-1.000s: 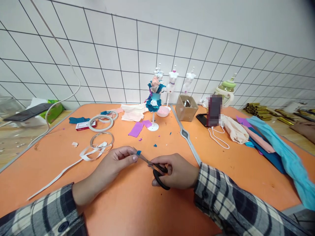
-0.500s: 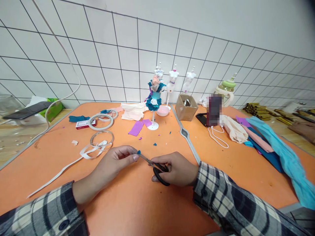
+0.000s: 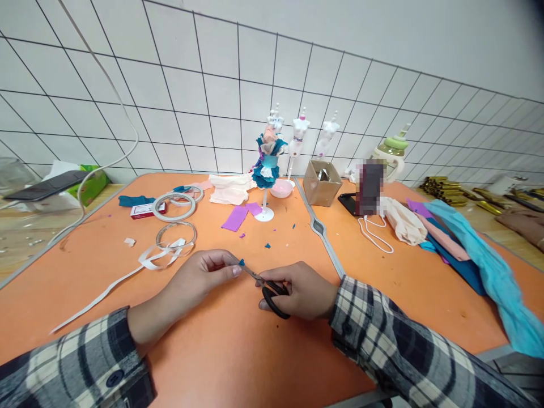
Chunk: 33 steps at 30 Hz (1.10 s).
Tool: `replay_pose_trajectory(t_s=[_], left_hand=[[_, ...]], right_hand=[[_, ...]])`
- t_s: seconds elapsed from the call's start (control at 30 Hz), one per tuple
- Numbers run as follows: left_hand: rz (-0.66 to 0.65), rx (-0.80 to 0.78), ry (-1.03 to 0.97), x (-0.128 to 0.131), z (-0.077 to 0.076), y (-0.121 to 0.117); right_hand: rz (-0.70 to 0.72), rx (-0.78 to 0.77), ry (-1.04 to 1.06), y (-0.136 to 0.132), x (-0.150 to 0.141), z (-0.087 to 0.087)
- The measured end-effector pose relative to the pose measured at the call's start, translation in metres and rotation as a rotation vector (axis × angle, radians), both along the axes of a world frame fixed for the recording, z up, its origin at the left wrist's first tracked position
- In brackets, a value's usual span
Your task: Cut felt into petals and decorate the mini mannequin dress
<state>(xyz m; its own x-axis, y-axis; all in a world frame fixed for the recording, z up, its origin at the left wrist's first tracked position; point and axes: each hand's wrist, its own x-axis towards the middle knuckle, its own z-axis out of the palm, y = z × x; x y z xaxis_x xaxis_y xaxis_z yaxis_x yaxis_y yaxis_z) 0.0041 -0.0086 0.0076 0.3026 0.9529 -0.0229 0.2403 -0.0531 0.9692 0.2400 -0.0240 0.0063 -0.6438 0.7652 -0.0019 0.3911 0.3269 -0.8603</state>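
Observation:
Black-handled scissors (image 3: 276, 300) are in my right hand (image 3: 306, 290), with fingers around the handle loops and the blades pointing left. My left hand (image 3: 208, 271) is closed in a pinch near the blade tips. A tiny scrap of teal-blue crepe paper (image 3: 242, 262) shows at its fingertips, touching or just beside the blades; the fingers hide the rest. Beyond the hands stands a small dress form (image 3: 266, 170) on a white stand, dressed in teal, peach and white crepe paper. Purple paper pieces (image 3: 234, 218) lie beside its base, and a few small scraps (image 3: 267, 246) lie in front.
Tape rolls (image 3: 175, 235), a white ribbon (image 3: 102, 294) and a small red-and-white box (image 3: 148, 211) lie left. Behind are white dress forms (image 3: 299, 136), a pink bowl (image 3: 282, 188) and a cardboard box (image 3: 322, 190). A propped phone (image 3: 370, 188), a bottle (image 3: 391, 153) and coloured crepe paper (image 3: 488, 255) are right.
Both hands keep nearly the same pose, the scissors and blue scrap still together. The view has shifted slightly.

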Motion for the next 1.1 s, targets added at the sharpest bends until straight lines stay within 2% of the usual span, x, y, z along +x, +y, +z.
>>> replay_pose_trajectory(t_s=[0.27, 0.47, 0.53, 0.67, 0.8, 0.9, 1.03, 1.1], left_hand=[[-0.014, 0.03, 0.039, 0.003, 0.005, 0.001], [0.037, 0.03, 0.097, 0.004, 0.005, -0.001], [0.069, 0.015, 0.099, 0.005, 0.003, -0.002], [0.121, -0.037, 0.052, 0.003, -0.001, -0.002], [0.127, -0.091, -0.027, -0.001, -0.006, -0.001], [0.109, -0.129, -0.075, -0.002, -0.008, 0.0], [0.104, -0.126, -0.082, -0.001, -0.009, 0.0], [0.117, -0.113, -0.125, 0.0, -0.008, -0.001]], right_hand=[[-0.025, 0.033, -0.03, -0.001, 0.001, 0.003], [-0.014, 0.085, -0.069, 0.004, 0.002, -0.001], [-0.091, 0.116, -0.107, 0.008, 0.004, -0.001], [-0.392, 0.271, -0.27, 0.022, 0.016, 0.001], [-0.478, 0.421, -0.454, 0.037, 0.031, 0.001], [-0.501, 0.344, -0.451, 0.045, 0.035, -0.005], [-0.468, 0.132, -0.289, 0.051, 0.035, -0.014], [-0.437, 0.077, -0.201, 0.05, 0.032, -0.013]])
